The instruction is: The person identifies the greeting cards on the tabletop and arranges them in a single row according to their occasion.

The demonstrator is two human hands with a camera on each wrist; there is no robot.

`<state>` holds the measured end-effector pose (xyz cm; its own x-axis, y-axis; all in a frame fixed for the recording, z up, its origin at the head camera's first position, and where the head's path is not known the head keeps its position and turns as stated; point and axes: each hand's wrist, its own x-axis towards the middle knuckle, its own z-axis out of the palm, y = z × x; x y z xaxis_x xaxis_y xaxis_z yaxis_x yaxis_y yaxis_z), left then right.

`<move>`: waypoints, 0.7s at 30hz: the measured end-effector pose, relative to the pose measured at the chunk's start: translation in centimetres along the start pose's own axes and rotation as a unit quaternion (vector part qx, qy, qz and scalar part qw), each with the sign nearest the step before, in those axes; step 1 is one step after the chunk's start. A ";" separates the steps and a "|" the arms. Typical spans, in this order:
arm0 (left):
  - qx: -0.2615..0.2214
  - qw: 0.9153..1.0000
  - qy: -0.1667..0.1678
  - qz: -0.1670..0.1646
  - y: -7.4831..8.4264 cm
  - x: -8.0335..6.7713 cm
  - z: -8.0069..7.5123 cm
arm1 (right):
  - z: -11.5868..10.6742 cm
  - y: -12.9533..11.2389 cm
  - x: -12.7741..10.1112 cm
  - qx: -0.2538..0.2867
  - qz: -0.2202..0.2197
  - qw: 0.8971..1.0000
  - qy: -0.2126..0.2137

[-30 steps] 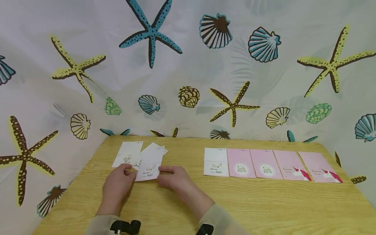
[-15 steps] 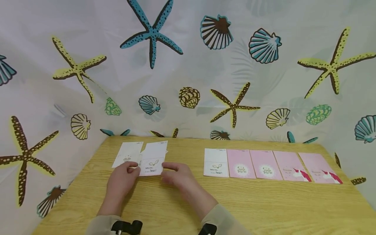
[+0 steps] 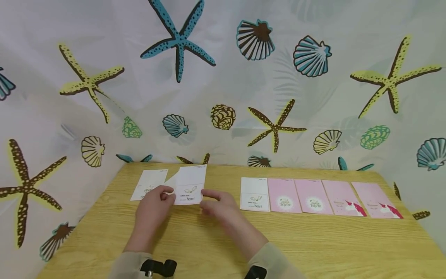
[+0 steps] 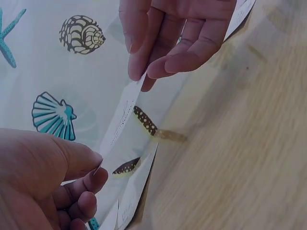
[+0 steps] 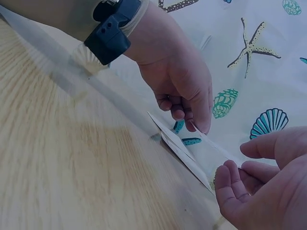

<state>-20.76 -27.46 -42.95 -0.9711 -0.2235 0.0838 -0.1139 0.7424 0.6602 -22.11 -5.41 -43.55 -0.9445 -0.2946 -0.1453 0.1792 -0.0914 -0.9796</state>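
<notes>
I hold a white card (image 3: 189,186), printed with a small winged heart and the word "heart", a little above the wooden table (image 3: 313,248). My left hand (image 3: 170,197) pinches its left edge and my right hand (image 3: 206,201) pinches its lower right corner. In the left wrist view the card (image 4: 120,117) shows edge-on between my left hand (image 4: 98,170) and my right hand (image 4: 141,76). From the right wrist I see the card (image 5: 213,146) running from my left hand (image 5: 194,125) to my right hand (image 5: 240,167).
More white cards (image 3: 150,182) lie on the table just behind my left hand. A row stands at the right: one white heart card (image 3: 255,193), two pink "Smile More" cards (image 3: 299,195) and two pink unicorn cards (image 3: 362,199). A sea-themed curtain (image 3: 223,77) closes the back.
Both hands have carried the heart card up and to the right, off the loose white cards. It has turned from tilted to nearly square with the table edge.
</notes>
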 end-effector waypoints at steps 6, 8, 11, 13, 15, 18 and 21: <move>-0.010 1.000 0.001 0.016 1.5 0.0 0.6 | -1.5 -0.3 -0.5 -0.032 -0.011 0.999 0.008; -0.014 1.000 0.000 0.023 2.0 0.0 0.8 | -2.0 -0.5 -0.6 -0.035 -0.015 0.999 0.009; -0.018 0.999 -0.001 0.032 2.7 0.0 1.2 | -2.7 -0.6 -0.7 -0.039 -0.021 0.999 0.011; -0.020 0.999 -0.001 0.036 3.2 0.1 1.6 | -3.2 -0.7 -0.8 -0.042 -0.025 0.999 0.013; -0.022 0.999 0.000 0.040 3.7 0.2 2.0 | -3.8 -0.8 -0.8 -0.048 -0.028 0.998 0.017; -0.025 0.998 -0.001 0.049 4.4 0.4 2.8 | -4.7 -0.9 -0.9 -0.061 -0.032 0.997 0.025; -0.031 0.998 -0.002 0.051 5.1 0.6 3.7 | -5.7 -1.1 -1.1 -0.069 -0.033 0.997 0.033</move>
<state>-22.65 -21.46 -42.24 -0.9780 -0.1458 0.1492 -0.0015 0.7201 0.6938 -22.84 0.41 -43.14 -0.9698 -0.2288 -0.0850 0.0815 0.0246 -0.9964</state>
